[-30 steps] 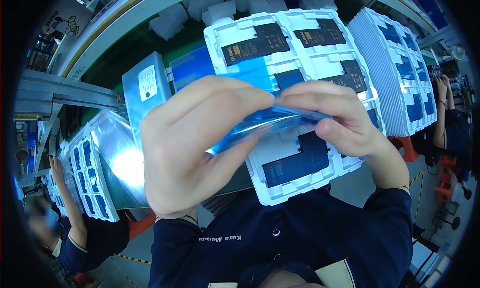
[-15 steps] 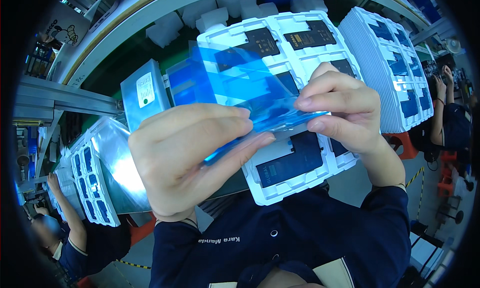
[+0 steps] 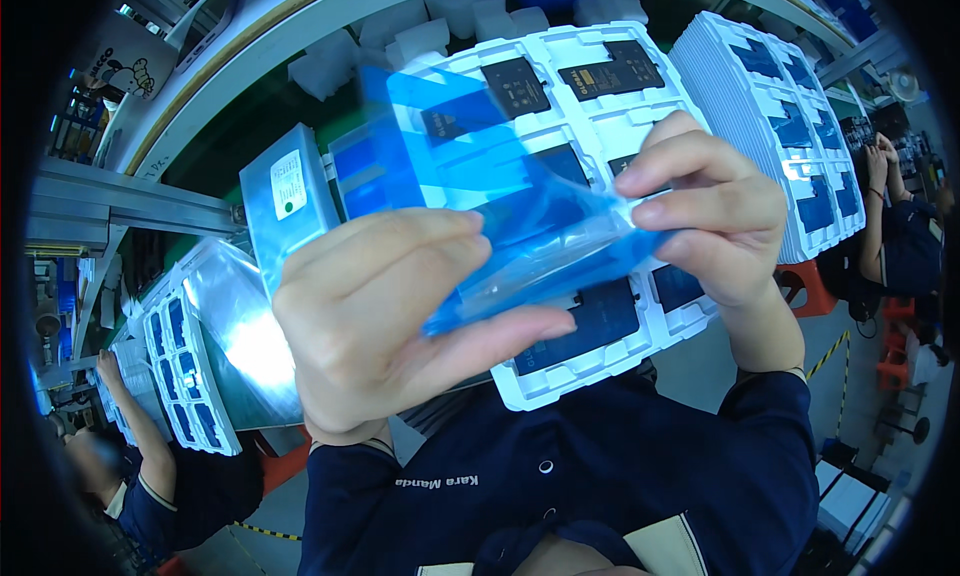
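Note:
A sheet of see-through blue plastic film (image 3: 540,241), creased and glossy, spans the space between my hands above a white tray. My right hand (image 3: 715,216) pinches its right end between thumb and fingers. At the other end, my left hand (image 3: 385,311) has curled fingers on the film's near left part, with the thumb stretched out along its lower side. Under the film, the white moulded tray (image 3: 535,391) carries several flat black batteries, among them one at the top right (image 3: 612,71). The film and my hands cover part of the tray.
A tall stack of white trays (image 3: 745,146) stands to the right. On the left are a pale blue box (image 3: 285,191) with a label and another filled tray (image 3: 185,376) beside shiny clear film (image 3: 245,336). White foam blocks (image 3: 415,41) line the back. Co-workers sit at both sides.
My hands have drawn slightly apart, the right one moving right. The film between them has spread wider, and my left thumb has come away from the fingertips.

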{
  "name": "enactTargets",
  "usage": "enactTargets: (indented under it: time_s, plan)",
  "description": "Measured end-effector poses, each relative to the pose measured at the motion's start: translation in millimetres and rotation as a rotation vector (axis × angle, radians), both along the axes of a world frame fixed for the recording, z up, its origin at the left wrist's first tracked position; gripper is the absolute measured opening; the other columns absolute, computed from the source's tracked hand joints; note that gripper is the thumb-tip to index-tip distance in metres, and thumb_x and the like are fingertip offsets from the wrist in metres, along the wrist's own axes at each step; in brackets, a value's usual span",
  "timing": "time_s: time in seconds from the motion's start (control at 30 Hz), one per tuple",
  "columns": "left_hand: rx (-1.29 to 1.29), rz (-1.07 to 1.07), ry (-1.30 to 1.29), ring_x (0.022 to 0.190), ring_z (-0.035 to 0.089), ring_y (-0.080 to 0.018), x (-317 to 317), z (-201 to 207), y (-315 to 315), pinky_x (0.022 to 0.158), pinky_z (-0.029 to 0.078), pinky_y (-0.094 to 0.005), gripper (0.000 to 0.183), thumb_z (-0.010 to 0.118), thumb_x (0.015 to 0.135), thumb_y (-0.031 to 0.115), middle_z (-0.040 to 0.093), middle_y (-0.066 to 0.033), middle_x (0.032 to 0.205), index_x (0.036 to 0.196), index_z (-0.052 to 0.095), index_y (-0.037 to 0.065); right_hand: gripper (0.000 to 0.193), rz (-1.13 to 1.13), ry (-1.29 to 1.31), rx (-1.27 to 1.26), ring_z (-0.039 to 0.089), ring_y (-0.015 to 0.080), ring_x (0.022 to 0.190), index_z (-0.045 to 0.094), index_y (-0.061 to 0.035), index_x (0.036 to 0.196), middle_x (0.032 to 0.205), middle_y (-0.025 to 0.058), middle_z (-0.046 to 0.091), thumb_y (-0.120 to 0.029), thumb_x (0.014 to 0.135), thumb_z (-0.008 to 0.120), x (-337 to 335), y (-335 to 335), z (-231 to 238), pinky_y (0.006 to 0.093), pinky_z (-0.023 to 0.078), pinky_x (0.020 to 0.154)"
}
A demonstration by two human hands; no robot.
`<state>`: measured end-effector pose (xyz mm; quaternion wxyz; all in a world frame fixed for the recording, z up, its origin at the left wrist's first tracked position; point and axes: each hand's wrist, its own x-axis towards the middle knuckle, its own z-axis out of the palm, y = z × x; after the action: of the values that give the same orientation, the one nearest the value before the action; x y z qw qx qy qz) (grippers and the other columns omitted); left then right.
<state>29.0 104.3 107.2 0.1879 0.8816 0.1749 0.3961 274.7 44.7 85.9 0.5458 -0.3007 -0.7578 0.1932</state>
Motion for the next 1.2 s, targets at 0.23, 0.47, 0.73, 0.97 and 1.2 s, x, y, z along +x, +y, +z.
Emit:
enactTargets:
  time_s: [0.23, 0.47, 0.73, 0.97, 1.2]
  plan:
    - [0.011, -0.006, -0.006, 0.076, 0.069, -0.0314, -15.9, -10.1, 22.0, 0.067, 0.054, -0.0336, 0.081, 0.058, 0.064, 0.073, 0.068, -0.0184, 0.081, 0.082, 0.068, -0.005, 0.019, 0.075, 0.294, -0.046, 0.066, 0.0249, 0.081, 0.061, 0.0026, 0.101, 0.093, 0.0193, 0.064, -0.013, 0.091, 0.057, 36.5, -13.9, 3.8, 0.0302, 0.054, 0.067]
    - [-0.059, 0.180, -0.110, 0.081, 0.067, -0.0302, -22.0, 7.3, 24.3, 0.076, 0.050, -0.0331, 0.054, 0.039, 0.096, 0.037, 0.068, -0.0224, 0.087, 0.084, 0.067, -0.008, 0.027, -0.336, 0.399, -0.600, 0.058, 0.0061, 0.073, 0.052, -0.0006, 0.113, 0.092, 0.0052, 0.063, -0.007, 0.088, 0.061, 73.6, -15.2, -20.1, 0.0188, 0.046, 0.063]
    - [-0.081, 0.270, -0.181, 0.090, 0.066, -0.0284, -40.7, 1.3, 34.2, 0.081, 0.051, -0.0330, 0.059, 0.029, 0.101, 0.035, 0.066, -0.0250, 0.095, 0.088, 0.066, -0.009, 0.029, -0.525, 0.313, -0.656, 0.063, 0.0079, 0.083, 0.059, 0.0019, 0.109, 0.091, 0.0067, 0.068, -0.004, 0.082, 0.067, 80.2, -19.6, -41.5, 0.0188, 0.050, 0.076]
    - [-0.005, 0.282, -0.090, 0.089, 0.067, -0.0266, -33.8, 1.2, 36.6, 0.080, 0.052, -0.0314, 0.052, 0.034, 0.100, 0.033, 0.067, -0.0228, 0.096, 0.090, 0.067, -0.007, 0.031, -0.622, 0.213, -0.650, 0.064, 0.0069, 0.075, 0.061, 0.0031, 0.107, 0.085, 0.0058, 0.068, -0.004, 0.078, 0.071, 75.5, -21.3, -44.8, 0.0186, 0.052, 0.068]
    - [-0.010, 0.312, -0.117, 0.089, 0.067, -0.0243, -32.9, -0.4, 36.8, 0.080, 0.051, -0.0298, 0.046, 0.038, 0.099, 0.029, 0.067, -0.0215, 0.096, 0.090, 0.067, -0.006, 0.030, -0.621, 0.220, -0.693, 0.064, 0.0065, 0.073, 0.062, 0.0026, 0.106, 0.084, 0.0053, 0.068, -0.003, 0.078, 0.071, 77.1, -17.9, -44.7, 0.0177, 0.051, 0.066]
